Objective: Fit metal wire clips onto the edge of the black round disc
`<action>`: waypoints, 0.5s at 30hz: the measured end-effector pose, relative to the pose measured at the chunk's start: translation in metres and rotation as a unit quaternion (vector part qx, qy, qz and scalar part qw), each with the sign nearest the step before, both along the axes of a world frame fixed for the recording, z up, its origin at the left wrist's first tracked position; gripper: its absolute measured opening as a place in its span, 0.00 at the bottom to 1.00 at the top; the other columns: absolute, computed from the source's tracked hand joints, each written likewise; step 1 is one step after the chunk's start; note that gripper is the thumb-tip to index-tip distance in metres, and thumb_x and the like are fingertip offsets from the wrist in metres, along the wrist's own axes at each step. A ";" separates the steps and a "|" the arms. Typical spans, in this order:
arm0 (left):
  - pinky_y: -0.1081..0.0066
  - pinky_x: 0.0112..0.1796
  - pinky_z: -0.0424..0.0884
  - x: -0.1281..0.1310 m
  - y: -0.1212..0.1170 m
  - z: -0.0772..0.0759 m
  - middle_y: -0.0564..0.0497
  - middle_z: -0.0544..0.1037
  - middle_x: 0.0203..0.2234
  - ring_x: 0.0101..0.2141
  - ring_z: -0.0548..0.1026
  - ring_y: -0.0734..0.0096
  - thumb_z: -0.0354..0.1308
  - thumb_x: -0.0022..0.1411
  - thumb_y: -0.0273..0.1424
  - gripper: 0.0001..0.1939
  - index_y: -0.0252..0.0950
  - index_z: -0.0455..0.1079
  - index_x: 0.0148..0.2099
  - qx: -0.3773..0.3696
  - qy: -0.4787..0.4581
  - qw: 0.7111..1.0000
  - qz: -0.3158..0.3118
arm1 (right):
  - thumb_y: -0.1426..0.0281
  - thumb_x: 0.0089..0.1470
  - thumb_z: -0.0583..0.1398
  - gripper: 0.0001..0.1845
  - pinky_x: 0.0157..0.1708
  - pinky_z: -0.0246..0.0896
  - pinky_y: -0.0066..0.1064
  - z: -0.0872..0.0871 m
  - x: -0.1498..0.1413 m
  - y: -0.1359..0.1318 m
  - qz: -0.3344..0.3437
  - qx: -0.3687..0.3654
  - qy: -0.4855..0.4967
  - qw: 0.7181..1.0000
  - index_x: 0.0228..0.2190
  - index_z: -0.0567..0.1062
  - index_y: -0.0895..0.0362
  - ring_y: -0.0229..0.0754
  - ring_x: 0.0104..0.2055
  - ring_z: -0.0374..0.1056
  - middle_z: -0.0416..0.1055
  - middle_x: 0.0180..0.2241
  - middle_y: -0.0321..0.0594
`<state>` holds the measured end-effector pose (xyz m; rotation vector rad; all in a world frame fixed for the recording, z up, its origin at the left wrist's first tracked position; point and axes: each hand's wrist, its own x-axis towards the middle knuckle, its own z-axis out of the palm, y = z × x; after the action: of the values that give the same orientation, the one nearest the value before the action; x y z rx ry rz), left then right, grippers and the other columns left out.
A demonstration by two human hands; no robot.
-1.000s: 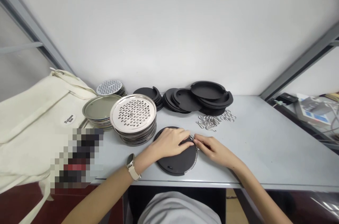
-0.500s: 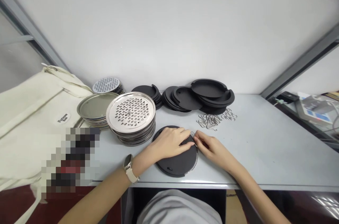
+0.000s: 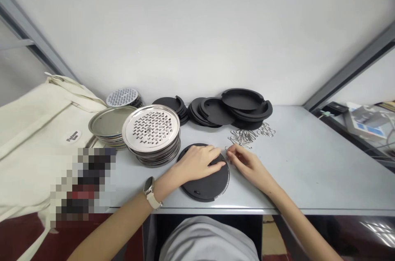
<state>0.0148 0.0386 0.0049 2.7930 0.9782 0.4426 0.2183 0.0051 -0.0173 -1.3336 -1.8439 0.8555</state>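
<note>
A round black disc (image 3: 210, 183) with a raised rim and a small slot lies on the table in front of me. A shiny metal edge shows along its right side. My left hand (image 3: 200, 163) rests on top of it, fingers stretched toward the far right rim and thumb apart. Just off the disc's right edge, my right hand (image 3: 247, 166) is closed in a pinch. A thin wire loop of a small metal hook (image 3: 227, 148) shows at its fingertips; the rest is hidden. Behind that hand lies a pile of metal hooks (image 3: 242, 137).
Metal grater discs (image 3: 151, 127) are stacked left of the black disc, with plain metal discs (image 3: 112, 121) and more grater plates (image 3: 122, 97) behind. Black round holders (image 3: 243, 100) stand along the wall. A cream bag (image 3: 40, 129) occupies the left side.
My right hand has drawn slightly away from the disc's edge, with the wire loop at its fingertips. My left hand stays on the disc.
</note>
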 end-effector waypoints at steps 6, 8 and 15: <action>0.71 0.28 0.60 0.000 0.001 0.001 0.55 0.73 0.31 0.29 0.72 0.71 0.51 0.67 0.40 0.11 0.38 0.63 0.38 -0.001 0.004 1.000 0.000 | 0.64 0.61 0.54 0.07 0.45 0.62 0.36 0.000 0.003 0.001 -0.044 0.077 0.039 0.995 0.34 0.67 0.54 0.44 0.43 0.65 0.67 0.39 0.43; 0.71 0.28 0.60 0.001 0.001 0.001 0.55 0.73 0.30 0.29 0.72 0.71 0.51 0.66 0.40 0.11 0.38 0.62 0.37 -0.005 0.003 1.000 0.002 | 0.64 0.61 0.54 0.07 0.46 0.62 0.37 0.001 0.003 0.001 -0.047 0.077 0.034 0.995 0.34 0.66 0.54 0.45 0.43 0.65 0.68 0.38 0.43; 0.70 0.27 0.58 0.001 -0.004 0.005 0.54 0.72 0.27 0.28 0.71 0.69 0.55 0.58 0.34 0.07 0.38 0.60 0.34 0.003 0.008 1.000 0.027 | 0.65 0.63 0.48 0.09 0.30 0.57 0.28 0.005 0.003 -0.004 -0.055 0.053 0.014 0.997 0.31 0.61 0.53 0.37 0.26 0.58 0.59 0.24 0.32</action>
<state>0.0155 0.0344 0.0095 2.7846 1.0608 0.4309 0.2212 0.0008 -0.0123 -1.3369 -1.7527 0.7058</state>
